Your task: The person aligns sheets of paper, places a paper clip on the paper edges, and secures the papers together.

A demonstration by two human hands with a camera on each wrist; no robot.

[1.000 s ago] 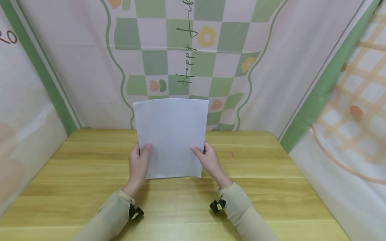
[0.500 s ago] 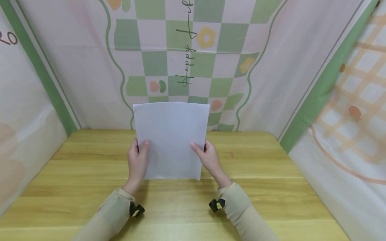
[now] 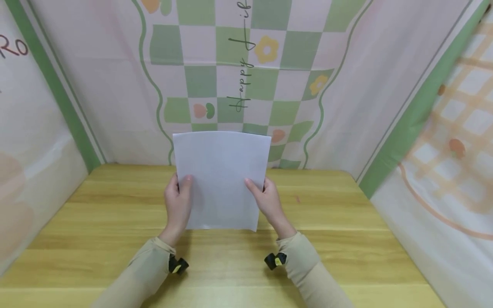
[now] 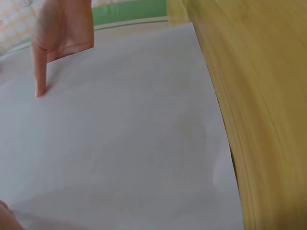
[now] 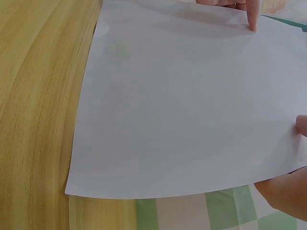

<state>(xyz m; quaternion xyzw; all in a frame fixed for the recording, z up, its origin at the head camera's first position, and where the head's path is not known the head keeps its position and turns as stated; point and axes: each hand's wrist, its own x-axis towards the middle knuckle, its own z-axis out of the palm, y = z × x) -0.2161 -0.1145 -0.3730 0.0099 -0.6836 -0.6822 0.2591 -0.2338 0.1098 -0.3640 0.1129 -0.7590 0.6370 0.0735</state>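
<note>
A blank white sheet of paper (image 3: pixel 221 184) is held up over the table, tilted toward the head camera, its top edge bowed slightly. My left hand (image 3: pixel 179 205) pinches its left edge, thumb on the front and fingers hidden behind. On the opposite edge my right hand (image 3: pixel 268 201) grips the same way. In the left wrist view the paper (image 4: pixel 120 129) fills most of the frame, with the right hand (image 4: pixel 62 33) at its far edge. The right wrist view shows the paper (image 5: pixel 182 105) with the left thumb (image 5: pixel 253 17) pressed on it.
The wooden table (image 3: pixel 331 239) spreads below and around the hands. A checkered curtain (image 3: pixel 231 81) hangs behind it, with more patterned cloth (image 3: pixel 454 141) at the right. Small black wrist cameras (image 3: pixel 178 265) sit at both sleeve cuffs.
The paper's top edge has dropped slightly in the head view, and both thumbs sit a little higher. The head view has shifted slightly sideways. Both hands keep their grip.
</note>
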